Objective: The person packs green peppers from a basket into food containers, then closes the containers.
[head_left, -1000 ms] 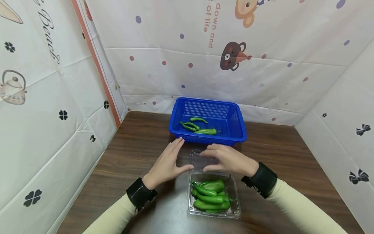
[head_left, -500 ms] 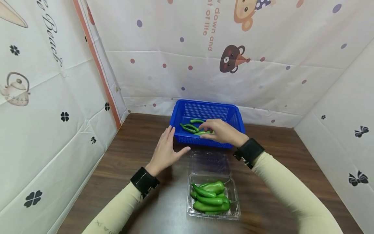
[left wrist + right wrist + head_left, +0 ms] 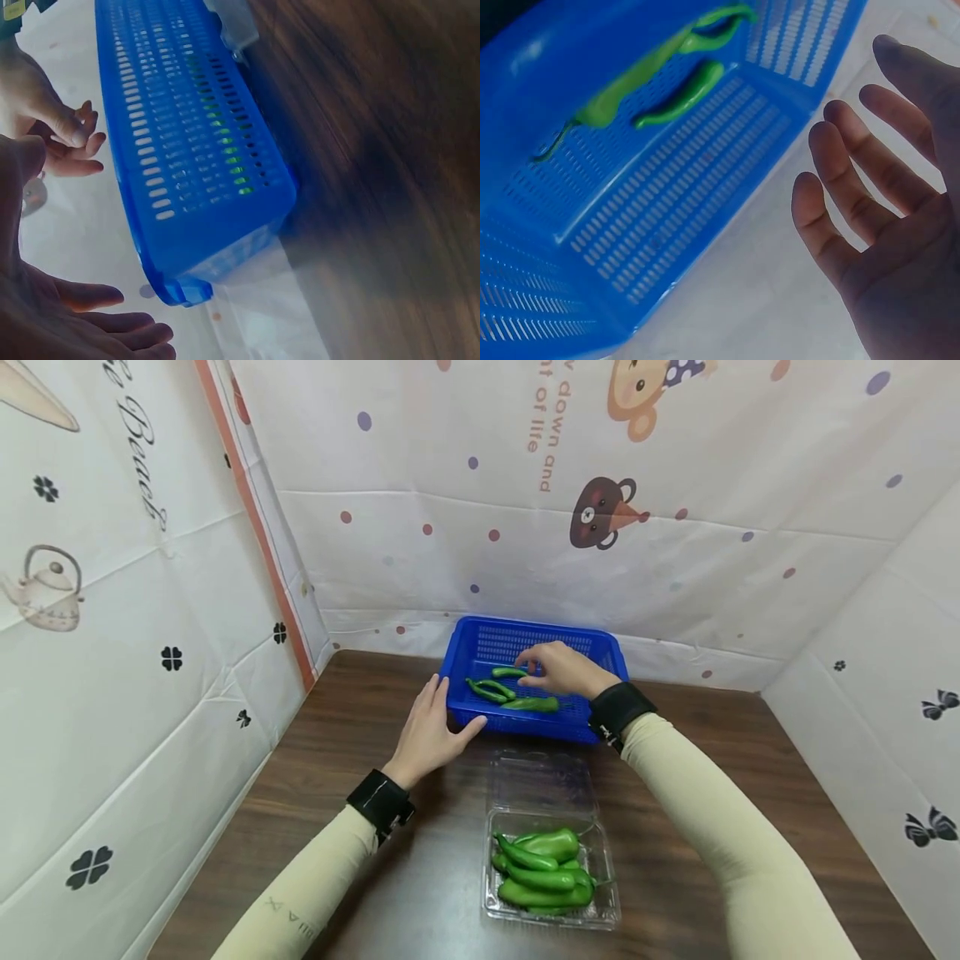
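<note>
Your right hand (image 3: 558, 668) reaches over the blue basket (image 3: 600, 647), arm stretched forward across the tabletop (image 3: 345, 752), palm down. Fingers loosely spread and relaxed, holding nothing; the right wrist view shows them straight and apart. The fingertips hover at the far pepper (image 3: 510, 672); whether they touch it cannot be told.

Your left hand (image 3: 431, 731) sits at the basket's near left corner, fingers straight and together, thumb out along the front wall. It looks to be touching the wall, gripping nothing.

Three peppers lie on the basket floor: the far one by your right fingertips, a thin curved one (image 3: 487, 689) toward the left, a thicker one (image 3: 534, 703) near the front wall.

Nearer you, an open clear box (image 3: 607, 893) holds a pile of peppers (image 3: 543, 868); its lid (image 3: 540, 777) lies flat between box and basket.
</note>
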The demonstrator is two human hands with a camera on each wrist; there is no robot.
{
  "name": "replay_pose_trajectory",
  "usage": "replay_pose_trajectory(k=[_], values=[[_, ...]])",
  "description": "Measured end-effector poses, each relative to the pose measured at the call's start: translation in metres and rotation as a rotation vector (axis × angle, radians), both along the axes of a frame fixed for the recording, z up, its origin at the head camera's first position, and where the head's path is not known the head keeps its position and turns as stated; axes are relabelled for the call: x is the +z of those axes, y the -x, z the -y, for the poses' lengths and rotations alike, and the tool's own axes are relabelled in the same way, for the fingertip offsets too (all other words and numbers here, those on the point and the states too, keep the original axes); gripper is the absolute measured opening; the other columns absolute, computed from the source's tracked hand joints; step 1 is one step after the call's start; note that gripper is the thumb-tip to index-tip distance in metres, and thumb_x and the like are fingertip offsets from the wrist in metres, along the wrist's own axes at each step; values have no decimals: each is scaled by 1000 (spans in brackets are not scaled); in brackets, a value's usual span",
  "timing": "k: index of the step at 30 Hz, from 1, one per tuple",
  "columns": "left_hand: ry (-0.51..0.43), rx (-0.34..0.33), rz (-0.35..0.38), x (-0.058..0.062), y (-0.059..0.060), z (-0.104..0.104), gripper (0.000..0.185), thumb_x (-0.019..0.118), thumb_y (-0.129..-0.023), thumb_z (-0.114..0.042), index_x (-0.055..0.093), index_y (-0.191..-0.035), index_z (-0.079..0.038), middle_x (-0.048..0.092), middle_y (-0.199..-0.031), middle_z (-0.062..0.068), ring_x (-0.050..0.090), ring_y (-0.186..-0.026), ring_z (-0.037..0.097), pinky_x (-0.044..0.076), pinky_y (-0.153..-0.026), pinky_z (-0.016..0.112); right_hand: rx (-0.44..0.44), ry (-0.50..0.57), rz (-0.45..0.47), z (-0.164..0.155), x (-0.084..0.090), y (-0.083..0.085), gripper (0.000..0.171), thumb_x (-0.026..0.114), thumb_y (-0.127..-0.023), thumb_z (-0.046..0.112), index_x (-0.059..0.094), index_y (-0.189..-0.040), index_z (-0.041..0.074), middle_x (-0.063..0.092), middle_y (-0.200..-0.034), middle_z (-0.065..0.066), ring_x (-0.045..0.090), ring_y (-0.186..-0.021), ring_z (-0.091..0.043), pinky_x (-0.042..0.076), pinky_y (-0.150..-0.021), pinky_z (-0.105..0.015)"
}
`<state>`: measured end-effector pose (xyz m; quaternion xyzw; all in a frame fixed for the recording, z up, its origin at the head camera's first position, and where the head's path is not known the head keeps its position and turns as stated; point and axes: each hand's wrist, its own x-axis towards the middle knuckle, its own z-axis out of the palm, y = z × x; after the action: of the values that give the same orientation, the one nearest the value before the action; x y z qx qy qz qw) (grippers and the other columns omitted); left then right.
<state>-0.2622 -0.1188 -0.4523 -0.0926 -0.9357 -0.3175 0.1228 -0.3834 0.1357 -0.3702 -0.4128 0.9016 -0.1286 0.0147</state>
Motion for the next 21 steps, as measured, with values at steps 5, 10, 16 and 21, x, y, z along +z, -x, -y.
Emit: replay_pose_trajectory(k=[5,10,16,21], values=[[-4,-4,10,-3,9,4,101,63,-94,-63,25,-160,5,21,-166,26,24,-153,39,28,-120,57,-78,-35,44,5,-3,15,37,73,-98,28,71,-129,9,70,-102,-7,64,-93,-24,56,-85,-41],[-19,-11,43,-7,16,6,99,63,-96,-60,24,-160,5,20,-166,27,23,-154,39,29,-119,58,-111,-71,114,9,-10,27,41,72,-99,28,67,-134,8,70,-114,-14,65,-103,-29,57,-91,-45],[-22,-12,58,-9,22,8,90,61,-100,-53,25,-159,5,19,-167,27,25,-153,40,31,-119,56,-131,-130,133,15,-19,43,40,71,-99,28,67,-134,8,69,-121,-18,64,-113,-35,55,-96,-48],[-18,-2,72,-6,26,11,85,58,-103,-50,26,-160,4,19,-167,25,25,-153,38,30,-120,54,-149,-155,145,21,-21,54,40,70,-100,28,67,-134,8,69,-121,-17,63,-113,-34,54,-96,-50]])
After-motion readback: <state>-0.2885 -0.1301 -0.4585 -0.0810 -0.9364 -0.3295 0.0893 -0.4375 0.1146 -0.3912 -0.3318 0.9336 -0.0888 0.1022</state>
